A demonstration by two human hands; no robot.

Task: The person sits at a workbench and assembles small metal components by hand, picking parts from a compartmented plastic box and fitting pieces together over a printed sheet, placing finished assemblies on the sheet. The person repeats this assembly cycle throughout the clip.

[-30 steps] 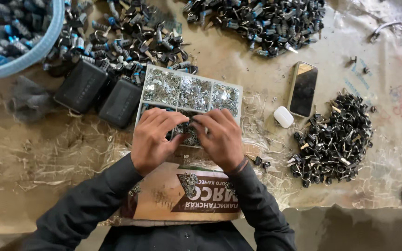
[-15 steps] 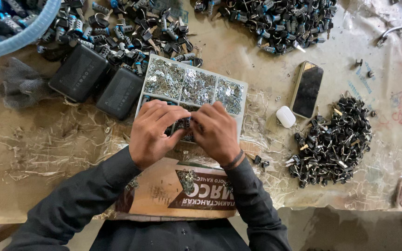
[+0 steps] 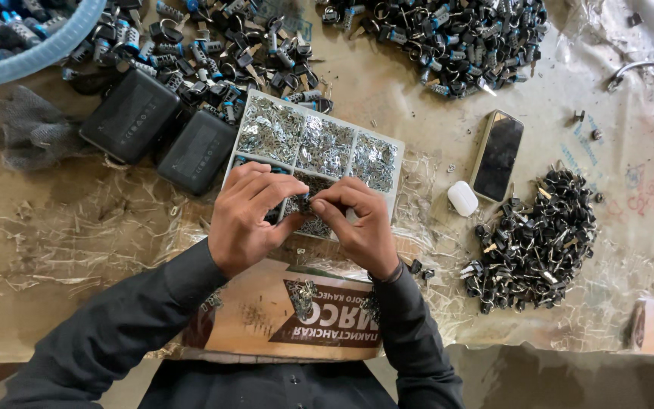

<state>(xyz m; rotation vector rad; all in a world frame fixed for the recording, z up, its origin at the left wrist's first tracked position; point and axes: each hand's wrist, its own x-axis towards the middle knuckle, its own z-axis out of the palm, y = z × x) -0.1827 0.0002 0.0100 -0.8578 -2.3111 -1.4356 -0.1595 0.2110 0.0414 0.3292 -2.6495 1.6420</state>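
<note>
My left hand [image 3: 245,218] and my right hand [image 3: 359,223] meet fingertip to fingertip over the near edge of a white compartment tray [image 3: 395,163] filled with small shiny metal pieces. Between the fingertips both hands pinch a small dark part [image 3: 303,203], mostly hidden by the fingers. Both arms wear dark sleeves. Under my wrists lies a brown cardboard sheet [image 3: 266,322] with a few small metal pieces on it.
Two black cases [image 3: 132,113] [image 3: 195,151] lie left of the tray. Heaps of dark parts sit at the right [image 3: 535,242], top centre [image 3: 213,53] and top right [image 3: 448,38]. A phone [image 3: 498,154], a white earbud case [image 3: 462,198], a blue basin rim [image 3: 39,53] and a grey glove [image 3: 32,132] are nearby.
The view has shifted slightly; my hands stay together over the tray, fingers working the small part with little movement.
</note>
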